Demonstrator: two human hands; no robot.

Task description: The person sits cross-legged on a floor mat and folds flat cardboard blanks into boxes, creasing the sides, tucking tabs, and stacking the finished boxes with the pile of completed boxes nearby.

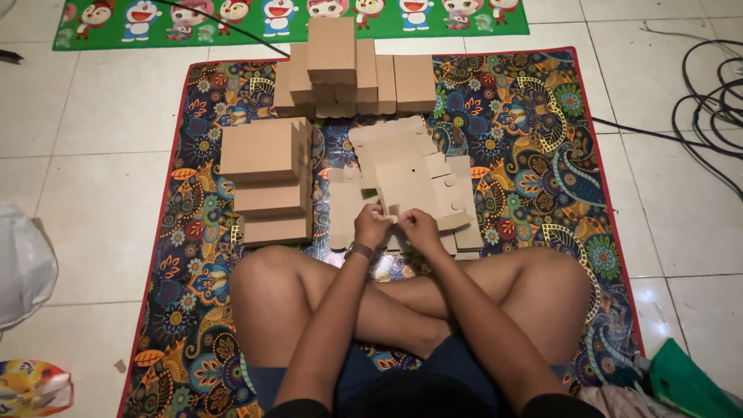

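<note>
I sit cross-legged on a patterned mat point(534, 155). My left hand point(372, 226), with a watch on its wrist, and my right hand point(419, 229) meet over a flat die-cut cardboard blank point(410, 186), both pinching its near edge. Under it lies a loose pile of more flat cardboard blanks point(391, 143). To the left stands a stepped stack of folded brown boxes point(261, 151). Another group of folded boxes point(348, 73) is piled at the mat's far edge.
A green cartoon-print mat point(155, 27) lies beyond on the white tiled floor. Black cables point(708, 108) run along the right. A white plastic bag point(23, 263) and a colourful packet point(31, 387) sit at left; a green object point(685, 383) at bottom right.
</note>
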